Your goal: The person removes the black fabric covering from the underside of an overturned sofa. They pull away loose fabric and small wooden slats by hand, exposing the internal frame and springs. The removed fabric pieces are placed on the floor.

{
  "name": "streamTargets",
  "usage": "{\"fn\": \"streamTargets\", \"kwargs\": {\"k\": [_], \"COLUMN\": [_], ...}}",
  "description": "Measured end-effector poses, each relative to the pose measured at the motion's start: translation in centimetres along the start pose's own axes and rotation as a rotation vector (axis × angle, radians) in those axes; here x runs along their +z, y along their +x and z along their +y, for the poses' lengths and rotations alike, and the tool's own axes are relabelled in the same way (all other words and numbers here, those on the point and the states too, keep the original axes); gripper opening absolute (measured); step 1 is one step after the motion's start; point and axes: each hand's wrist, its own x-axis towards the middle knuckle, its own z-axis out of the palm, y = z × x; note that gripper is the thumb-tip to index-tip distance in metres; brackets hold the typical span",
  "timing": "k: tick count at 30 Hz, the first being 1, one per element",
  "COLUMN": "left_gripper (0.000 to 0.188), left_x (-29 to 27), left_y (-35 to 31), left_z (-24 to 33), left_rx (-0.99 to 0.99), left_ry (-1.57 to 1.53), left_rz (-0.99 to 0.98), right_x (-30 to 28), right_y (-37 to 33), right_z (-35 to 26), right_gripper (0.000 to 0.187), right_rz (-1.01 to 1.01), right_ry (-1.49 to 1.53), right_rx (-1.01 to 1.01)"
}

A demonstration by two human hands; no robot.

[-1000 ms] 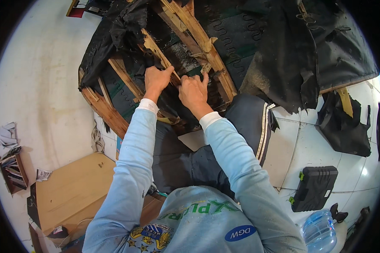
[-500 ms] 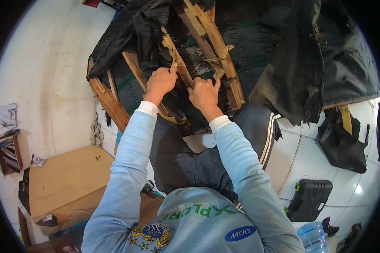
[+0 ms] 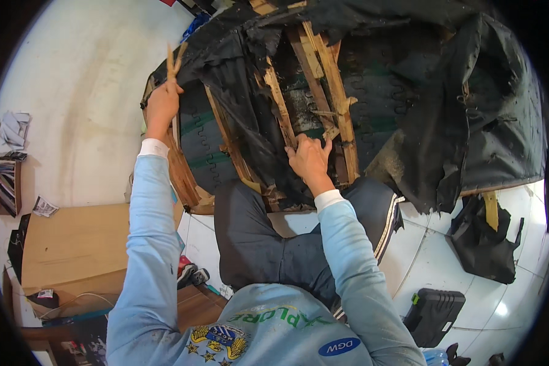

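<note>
Raised at the far left, my left hand [image 3: 163,105] is closed around a forked splinter of wood [image 3: 175,63] that points up past the fingers. My right hand [image 3: 312,160] grips the lower end of a broken wooden slat [image 3: 279,97], its fingertips partly hidden behind the knuckles. Both hands work over an upturned sofa frame with torn black fabric [image 3: 232,76] hanging across it. Right of the slat stands a thicker wooden beam [image 3: 337,97] with a ragged chip sticking out. Dark webbing with zigzag springs [image 3: 381,97] shows between the timbers.
My knees are close against the frame's near edge. A scrap of black cloth [image 3: 487,244] lies on the white tiles at right, with a dark tool case [image 3: 434,317] nearer me. At left are a tan board [image 3: 73,244] and a small book rack [image 3: 5,186].
My left hand has left the broken slat and swung out to the far left, now holding a splinter. My right hand stays at the slat's lower end. The view has shifted.
</note>
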Motion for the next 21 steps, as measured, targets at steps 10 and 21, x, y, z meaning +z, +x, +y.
{"fn": "streamTargets", "kwargs": {"k": [10,21], "left_gripper": [0.071,0.042], "left_x": [6.9,9.7], "left_y": [-6.2,6.4], "left_z": [17.7,19.7], "left_rx": [0.299,0.422], "left_ry": [0.016,0.279], "left_rz": [0.118,-0.078], "right_x": [0.0,0.1], "right_y": [0.1,0.7], "right_z": [0.7,0.7], "right_gripper": [0.037,0.036], "right_rz": [0.020,-0.010], "right_ry": [-0.040,-0.006], "right_rx": [-0.013,0.016]}}
